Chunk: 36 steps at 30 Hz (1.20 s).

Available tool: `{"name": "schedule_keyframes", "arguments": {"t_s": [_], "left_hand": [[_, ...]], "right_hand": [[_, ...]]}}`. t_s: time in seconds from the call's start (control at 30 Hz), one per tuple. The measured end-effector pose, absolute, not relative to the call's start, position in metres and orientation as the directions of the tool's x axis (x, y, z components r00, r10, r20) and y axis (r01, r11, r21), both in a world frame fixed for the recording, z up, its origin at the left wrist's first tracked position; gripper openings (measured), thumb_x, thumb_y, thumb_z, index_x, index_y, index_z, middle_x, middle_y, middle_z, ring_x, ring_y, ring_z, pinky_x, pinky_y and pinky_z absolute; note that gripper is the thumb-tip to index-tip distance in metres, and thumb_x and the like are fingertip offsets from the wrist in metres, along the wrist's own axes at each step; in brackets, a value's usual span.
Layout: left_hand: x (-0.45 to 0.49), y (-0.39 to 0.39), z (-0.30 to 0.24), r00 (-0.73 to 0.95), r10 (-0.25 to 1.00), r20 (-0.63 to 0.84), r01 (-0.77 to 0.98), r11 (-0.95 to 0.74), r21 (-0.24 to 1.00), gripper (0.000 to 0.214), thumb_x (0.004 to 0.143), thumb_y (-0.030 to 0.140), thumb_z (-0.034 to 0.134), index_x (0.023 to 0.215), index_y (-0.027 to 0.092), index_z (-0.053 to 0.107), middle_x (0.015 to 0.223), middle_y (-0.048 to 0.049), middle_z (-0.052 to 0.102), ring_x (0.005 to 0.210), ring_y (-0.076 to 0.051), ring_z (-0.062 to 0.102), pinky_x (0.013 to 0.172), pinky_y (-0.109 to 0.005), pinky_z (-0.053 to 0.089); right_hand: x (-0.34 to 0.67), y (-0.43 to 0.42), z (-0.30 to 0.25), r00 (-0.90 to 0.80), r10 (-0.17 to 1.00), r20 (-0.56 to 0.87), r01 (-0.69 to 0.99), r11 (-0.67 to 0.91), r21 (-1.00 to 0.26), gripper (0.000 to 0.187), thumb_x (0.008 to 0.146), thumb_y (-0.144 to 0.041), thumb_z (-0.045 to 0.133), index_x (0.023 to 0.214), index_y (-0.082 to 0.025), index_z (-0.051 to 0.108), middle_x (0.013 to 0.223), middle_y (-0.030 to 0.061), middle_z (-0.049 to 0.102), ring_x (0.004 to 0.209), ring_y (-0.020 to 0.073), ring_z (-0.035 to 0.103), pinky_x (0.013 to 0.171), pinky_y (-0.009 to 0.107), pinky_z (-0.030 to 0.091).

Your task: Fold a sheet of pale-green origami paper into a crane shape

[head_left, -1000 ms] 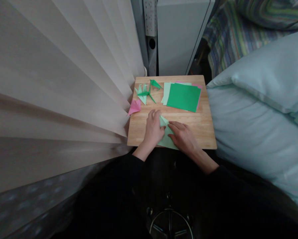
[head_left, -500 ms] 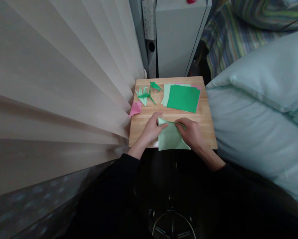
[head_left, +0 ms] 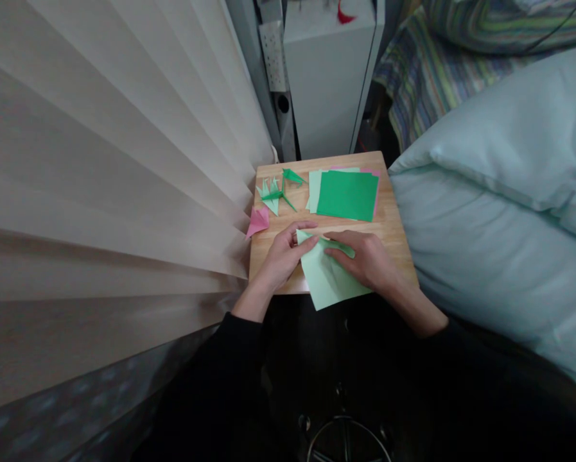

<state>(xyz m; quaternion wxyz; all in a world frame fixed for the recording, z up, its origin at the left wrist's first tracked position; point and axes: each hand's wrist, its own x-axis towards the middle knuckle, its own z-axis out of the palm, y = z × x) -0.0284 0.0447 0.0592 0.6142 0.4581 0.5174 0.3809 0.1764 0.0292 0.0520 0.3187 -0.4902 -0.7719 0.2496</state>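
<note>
A light green paper sheet lies at the near edge of a small wooden table, its lower corner hanging past the edge. My left hand pinches its upper left corner with fingers and thumb. My right hand rests on the sheet's right part, fingers pressed along its top edge. A stack of square papers, dark green on top with pale green and pink beneath, sits at the table's back right. Folded green paper figures lie at the back left, and a folded pink piece at the left edge.
A pleated beige curtain fills the left side and touches the table. A pale blue pillow presses against the table's right side, with striped bedding behind. A white cabinet stands behind the table. A stool base shows below.
The folded green triangle has been opened into a wider sheet, now turned and hanging over the near edge. Both hands shifted along its top edge. The camera tilted slightly.
</note>
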Motion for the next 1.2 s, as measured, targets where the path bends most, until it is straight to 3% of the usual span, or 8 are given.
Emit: {"name": "schedule_keyframes", "arguments": {"t_s": [0.17,0.27,0.43,0.63,0.8,1.0,1.2], "left_hand": [[-0.025,0.04,0.057,0.23,0.902,-0.366,0.021,0.371,0.928,0.052,0.069,0.025,0.089,0.116,0.018,0.07,0.103,-0.0074,0.077,0.091,-0.022,0.071,0.083,-0.037,0.057],[-0.022,0.038,0.055,0.231,0.893,-0.386,0.088,0.375,0.923,0.039,0.069,0.023,0.087,0.105,0.016,0.075,0.107,-0.01,0.079,0.095,-0.026,0.073,0.089,-0.042,0.058],[-0.017,0.036,0.053,0.242,0.896,-0.372,-0.022,0.389,0.921,0.03,0.073,0.026,0.085,0.1,0.015,0.077,0.106,-0.0105,0.08,0.093,-0.026,0.074,0.088,-0.041,0.058],[-0.015,0.038,0.049,0.19,0.908,-0.374,-0.178,0.406,0.896,0.033,0.075,0.035,0.085,0.1,0.016,0.076,0.093,-0.0078,0.081,0.078,-0.021,0.073,0.078,-0.037,0.059],[-0.009,0.036,0.053,0.093,0.929,-0.359,-0.283,0.371,0.885,0.035,0.073,0.035,0.086,0.1,0.016,0.076,0.09,-0.0057,0.08,0.079,-0.021,0.074,0.08,-0.037,0.06],[-0.003,0.033,0.055,0.087,0.919,-0.384,-0.394,0.386,0.834,0.042,0.064,0.035,0.094,0.097,0.017,0.074,0.089,-0.0039,0.079,0.077,-0.019,0.073,0.08,-0.034,0.059],[-0.007,0.04,0.049,0.02,0.983,-0.18,-0.334,0.176,0.926,0.039,0.064,0.037,0.096,0.093,0.019,0.075,0.093,-0.0021,0.078,0.085,-0.015,0.07,0.084,-0.028,0.055]], "right_hand": [[0.181,0.035,0.047,-0.142,0.968,0.207,0.622,0.25,-0.742,0.025,0.097,-0.024,0.059,0.107,-0.022,0.082,0.11,0.0077,0.083,0.1,0.0294,0.08,0.093,0.047,0.063],[0.181,0.035,0.05,-0.107,0.963,0.247,0.624,0.258,-0.737,0.029,0.098,-0.022,0.055,0.112,-0.021,0.081,0.113,0.0079,0.083,0.104,0.0288,0.079,0.096,0.047,0.062],[0.177,0.031,0.053,-0.249,0.924,0.29,0.589,0.382,-0.712,0.036,0.103,-0.025,0.05,0.128,-0.019,0.074,0.131,0.0103,0.077,0.12,0.0277,0.074,0.105,0.045,0.058],[0.176,0.031,0.053,-0.266,0.923,0.277,0.589,0.383,-0.712,0.037,0.106,-0.029,0.046,0.129,-0.017,0.073,0.131,0.0125,0.076,0.12,0.0284,0.074,0.106,0.046,0.058],[0.171,0.028,0.056,-0.194,0.952,0.237,0.542,0.305,-0.783,0.038,0.099,-0.037,0.062,0.128,-0.016,0.073,0.129,0.0129,0.077,0.119,0.0305,0.074,0.104,0.047,0.059],[0.159,0.022,0.059,-0.101,0.973,0.208,0.401,0.231,-0.886,0.02,0.094,-0.03,0.067,0.107,-0.019,0.078,0.104,0.0077,0.083,0.095,0.0253,0.078,0.089,0.039,0.061],[0.16,0.022,0.067,-0.072,0.98,0.187,0.351,0.2,-0.915,0.013,0.092,-0.027,0.068,0.09,-0.021,0.078,0.09,0.0058,0.082,0.085,0.024,0.076,0.082,0.037,0.057]]}}
